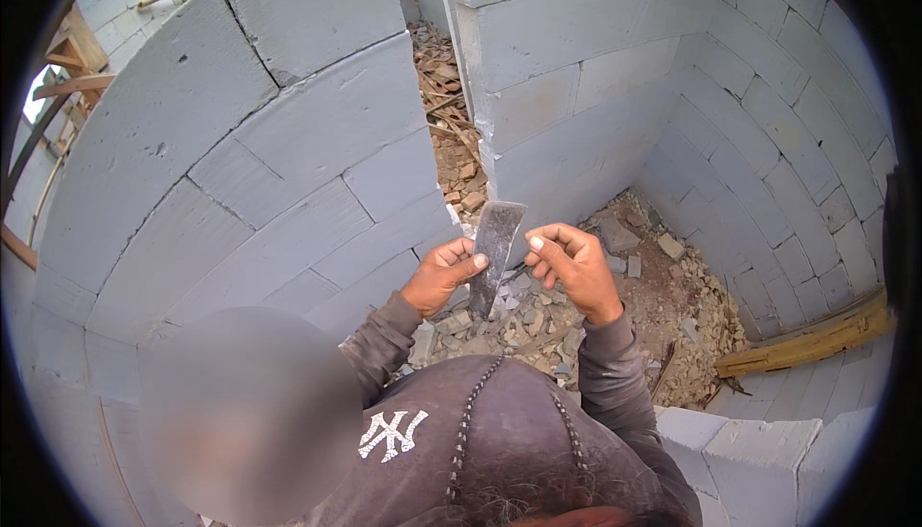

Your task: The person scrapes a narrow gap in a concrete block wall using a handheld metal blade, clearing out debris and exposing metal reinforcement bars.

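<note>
My left hand (445, 274) grips a flat, dark grey, blade-like plate (497, 245) with the thumb on its face and the fingers behind. The plate stands roughly upright, its wider, slightly curved end at the top and its narrower end pointing down. Close to the plate's upper right edge is my right hand (573, 266), thumb and forefinger pinched together and the other fingers curled. Whether anything small sits in that pinch, or whether it touches the plate's edge, I cannot tell. Both hands are in front of my chest, above rubble (538, 321).
Grey block walls (317, 124) stand close on the left, ahead and on the right (768, 153). A narrow gap (447, 114) between walls shows more debris. A wooden beam (807, 337) slants at the right, above a low block wall (754, 460). Timber (82, 57) stands far left.
</note>
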`<state>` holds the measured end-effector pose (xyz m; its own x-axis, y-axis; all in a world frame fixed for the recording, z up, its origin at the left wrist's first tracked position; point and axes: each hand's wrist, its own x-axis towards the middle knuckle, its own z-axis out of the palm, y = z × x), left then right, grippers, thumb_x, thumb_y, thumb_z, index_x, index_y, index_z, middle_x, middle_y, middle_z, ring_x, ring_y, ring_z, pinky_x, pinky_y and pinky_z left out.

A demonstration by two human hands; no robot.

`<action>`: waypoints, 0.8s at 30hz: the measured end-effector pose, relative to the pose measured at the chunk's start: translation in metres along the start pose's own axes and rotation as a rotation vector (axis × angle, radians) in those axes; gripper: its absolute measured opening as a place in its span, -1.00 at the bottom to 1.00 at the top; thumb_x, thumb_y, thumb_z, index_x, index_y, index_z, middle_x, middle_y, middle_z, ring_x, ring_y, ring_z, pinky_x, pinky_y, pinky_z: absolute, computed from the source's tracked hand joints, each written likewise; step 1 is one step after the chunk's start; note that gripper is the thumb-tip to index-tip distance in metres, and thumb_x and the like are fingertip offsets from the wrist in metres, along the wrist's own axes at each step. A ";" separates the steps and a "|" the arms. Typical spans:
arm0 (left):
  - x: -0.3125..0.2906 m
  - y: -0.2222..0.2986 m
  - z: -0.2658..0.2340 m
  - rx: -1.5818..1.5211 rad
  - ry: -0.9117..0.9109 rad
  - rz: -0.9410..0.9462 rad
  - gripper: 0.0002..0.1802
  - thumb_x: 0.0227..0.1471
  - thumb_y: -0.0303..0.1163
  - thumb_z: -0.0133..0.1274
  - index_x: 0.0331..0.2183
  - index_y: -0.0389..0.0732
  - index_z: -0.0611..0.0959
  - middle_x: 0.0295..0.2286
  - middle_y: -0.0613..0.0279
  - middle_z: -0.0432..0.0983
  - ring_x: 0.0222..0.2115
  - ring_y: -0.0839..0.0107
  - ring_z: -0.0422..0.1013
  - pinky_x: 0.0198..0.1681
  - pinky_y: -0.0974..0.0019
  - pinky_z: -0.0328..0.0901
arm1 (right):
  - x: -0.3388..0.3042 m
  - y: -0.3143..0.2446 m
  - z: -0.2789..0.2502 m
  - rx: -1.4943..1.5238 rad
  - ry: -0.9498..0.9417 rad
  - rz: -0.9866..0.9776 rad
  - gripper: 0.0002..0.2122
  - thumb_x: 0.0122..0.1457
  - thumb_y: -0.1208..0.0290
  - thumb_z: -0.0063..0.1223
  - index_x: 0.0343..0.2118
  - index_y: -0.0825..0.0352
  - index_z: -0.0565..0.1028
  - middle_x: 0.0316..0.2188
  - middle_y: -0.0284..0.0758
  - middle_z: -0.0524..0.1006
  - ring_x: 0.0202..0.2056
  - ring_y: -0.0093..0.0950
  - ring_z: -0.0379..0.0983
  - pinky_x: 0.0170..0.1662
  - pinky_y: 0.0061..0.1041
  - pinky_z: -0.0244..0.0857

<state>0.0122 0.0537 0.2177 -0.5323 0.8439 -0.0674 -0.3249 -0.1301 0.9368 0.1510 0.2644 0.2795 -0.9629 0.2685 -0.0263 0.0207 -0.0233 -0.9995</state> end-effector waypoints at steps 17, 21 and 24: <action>0.068 0.108 0.028 0.637 0.310 0.331 -0.64 0.26 -0.32 0.18 0.02 -0.31 0.64 -0.10 0.18 0.62 -0.04 0.43 0.51 0.12 0.33 0.36 | 0.019 0.052 -0.041 0.294 0.045 0.094 -0.70 0.43 0.12 -0.02 -0.06 0.30 0.45 -0.45 -0.44 0.44 -0.52 -0.68 0.40 -0.58 -0.66 0.29; 0.048 0.247 0.028 1.171 0.674 0.807 -0.66 0.24 -0.27 0.15 0.00 -0.19 0.65 -0.08 0.02 0.59 -0.02 0.20 0.47 0.14 0.17 0.29 | 0.032 0.071 -0.091 0.300 0.410 0.114 -0.74 0.43 0.15 -0.04 -0.11 0.28 0.44 -0.53 -0.45 0.38 -0.62 -0.71 0.27 -0.66 -0.66 0.15; 0.020 0.331 0.026 1.868 0.887 1.336 -0.62 0.15 -0.26 0.22 -0.09 -0.32 0.64 -0.15 0.02 0.61 -0.05 0.15 0.48 0.09 0.11 0.31 | 0.037 0.071 -0.090 0.224 0.573 0.155 -0.77 0.42 0.21 -0.06 -0.13 0.28 0.44 -0.53 -0.45 0.37 -0.63 -0.72 0.22 -0.67 -0.66 0.08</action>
<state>-0.0859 0.0408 0.5353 -0.0046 0.3627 0.9319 0.7452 0.6227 -0.2387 0.1412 0.3592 0.2057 -0.6554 0.7172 -0.2370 0.0320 -0.2872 -0.9573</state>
